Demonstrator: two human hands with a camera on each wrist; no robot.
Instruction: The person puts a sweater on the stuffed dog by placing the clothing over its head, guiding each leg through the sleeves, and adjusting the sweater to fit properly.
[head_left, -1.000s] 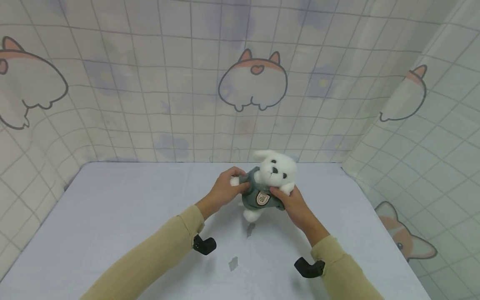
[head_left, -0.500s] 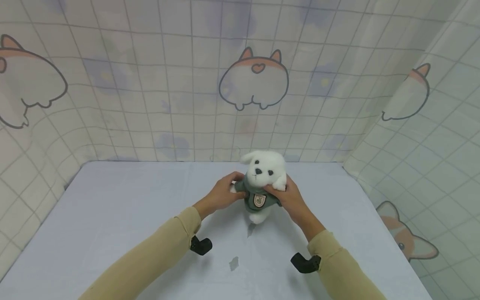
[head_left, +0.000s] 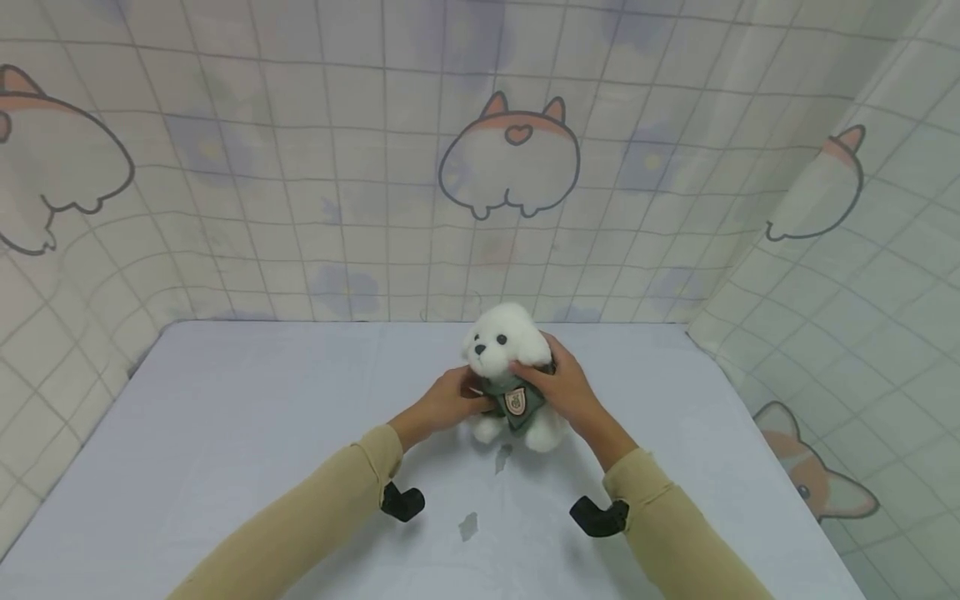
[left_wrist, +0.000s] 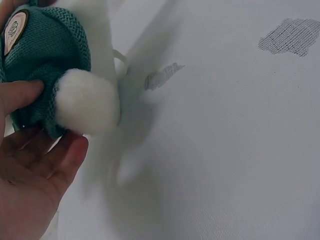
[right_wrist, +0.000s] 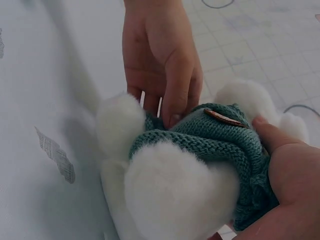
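Observation:
A white plush dog [head_left: 504,333] in a green knitted sweater [left_wrist: 52,52] with a shield-shaped badge [head_left: 515,401] is held near the back of the white table. My left hand [head_left: 446,402] grips the sweater at the toy's left side in the head view, thumb in front and fingers beneath. On the other side my right hand [head_left: 564,385] holds the toy around its upper body, its thumb across the front just below the head. Both white feet [right_wrist: 170,187] hang down close over the tabletop. The right hand's fingers are mostly hidden behind the toy.
Two grey patches [head_left: 468,527] mark the white table surface [head_left: 285,400]. Behind and beside it hangs a gridded cloth [head_left: 337,167] printed with cartoon corgis. A black device [head_left: 600,517] is worn at each wrist.
The plush dog has shifted left and become more upright, its face turning toward the left. My right hand has moved left and up with it; my left hand has lowered slightly along its side.

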